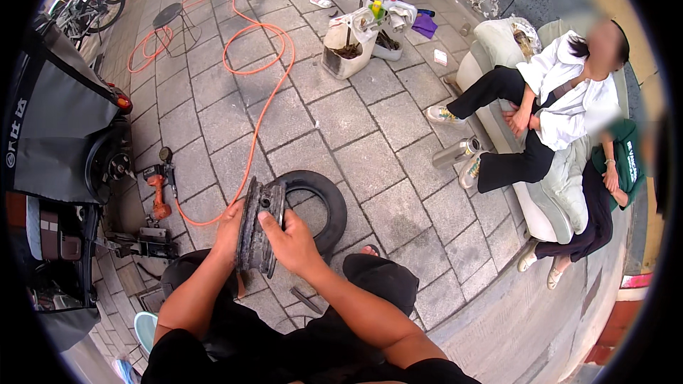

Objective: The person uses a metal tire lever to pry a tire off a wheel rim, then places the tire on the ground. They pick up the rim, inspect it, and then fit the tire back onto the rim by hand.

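I hold a small, dirty grey metal wheel rim (252, 238) on edge above my lap. My left hand (229, 227) is closed on its left side, the fingers mostly hidden behind it. My right hand (293, 242) grips the other side, its thumb pressed near a hole in the rim. Just beyond the right hand, a black rubber tyre (333, 206) lies flat on the paving, partly covered by the rim and hand. On the ground between my feet is a dark flat metal bar (306, 300).
An orange air hose (267, 110) winds across the paving. An orange cordless power tool (158, 195) lies left, beside a covered vehicle (60, 99). Ahead are white tubs (341, 60) of tools and scraps. Two people sit on a pale sofa (533, 206), a metal flask (455, 153) nearby.
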Available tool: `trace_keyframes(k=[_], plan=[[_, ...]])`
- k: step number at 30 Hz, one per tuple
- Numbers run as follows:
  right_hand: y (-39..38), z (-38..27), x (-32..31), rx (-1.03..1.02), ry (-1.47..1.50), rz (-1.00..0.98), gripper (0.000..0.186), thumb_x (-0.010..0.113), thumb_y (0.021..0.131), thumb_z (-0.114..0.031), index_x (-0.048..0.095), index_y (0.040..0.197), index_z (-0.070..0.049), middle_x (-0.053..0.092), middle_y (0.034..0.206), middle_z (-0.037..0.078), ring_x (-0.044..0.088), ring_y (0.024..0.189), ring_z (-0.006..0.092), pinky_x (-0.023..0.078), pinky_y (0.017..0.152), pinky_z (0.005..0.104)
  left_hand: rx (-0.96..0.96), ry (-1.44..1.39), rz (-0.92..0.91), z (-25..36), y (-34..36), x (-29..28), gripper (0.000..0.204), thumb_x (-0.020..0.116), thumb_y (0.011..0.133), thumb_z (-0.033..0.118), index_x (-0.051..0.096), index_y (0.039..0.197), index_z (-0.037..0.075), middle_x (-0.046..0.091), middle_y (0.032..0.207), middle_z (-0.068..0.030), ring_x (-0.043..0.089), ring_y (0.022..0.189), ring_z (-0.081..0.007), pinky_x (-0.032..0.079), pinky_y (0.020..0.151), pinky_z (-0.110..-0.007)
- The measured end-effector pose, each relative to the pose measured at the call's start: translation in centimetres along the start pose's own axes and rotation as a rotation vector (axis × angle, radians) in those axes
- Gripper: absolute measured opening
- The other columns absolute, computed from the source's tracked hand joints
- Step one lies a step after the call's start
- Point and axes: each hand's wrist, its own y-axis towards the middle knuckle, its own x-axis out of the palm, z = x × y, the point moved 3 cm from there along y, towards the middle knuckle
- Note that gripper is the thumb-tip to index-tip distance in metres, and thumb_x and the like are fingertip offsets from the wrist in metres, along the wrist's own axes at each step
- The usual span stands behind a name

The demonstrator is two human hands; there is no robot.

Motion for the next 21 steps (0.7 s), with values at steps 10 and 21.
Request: trace_keyframes(k=[10, 21], plan=[[-1.0, 0.9, 0.0, 0.239, 0.255, -0.009, 0.052, 0.067, 0.107, -0.046, 0.075, 0.093, 0.003, 0.065, 0.076, -0.001, 0.057, 0.069, 0.0063, 0.047, 0.059, 0.0286, 0.032, 0.022, -0.001, 0.2, -2.1, 1.2, 0.035, 0.055, 0.113, 0.021, 0.065, 0.141, 0.003, 0.074, 0.105, -0.0038, 0.071, 0.085, -0.0116, 0.059, 0.074, -0.026], [-1.8, -1.6, -0.6, 0.163, 0.026, 0.039, 0.058, 0.063, 0.108, -0.046, 0.071, 0.086, 0.007, 0.065, 0.069, 0.008, 0.060, 0.065, 0.0124, 0.051, 0.061, 0.0342, 0.032, 0.149, -0.024, 1.9, -3.6, 2.9, 0.028, 0.046, 0.117, 0.019, 0.068, 0.117, 0.002, 0.072, 0.099, -0.0005, 0.065, 0.084, -0.0060, 0.054, 0.077, -0.025]])
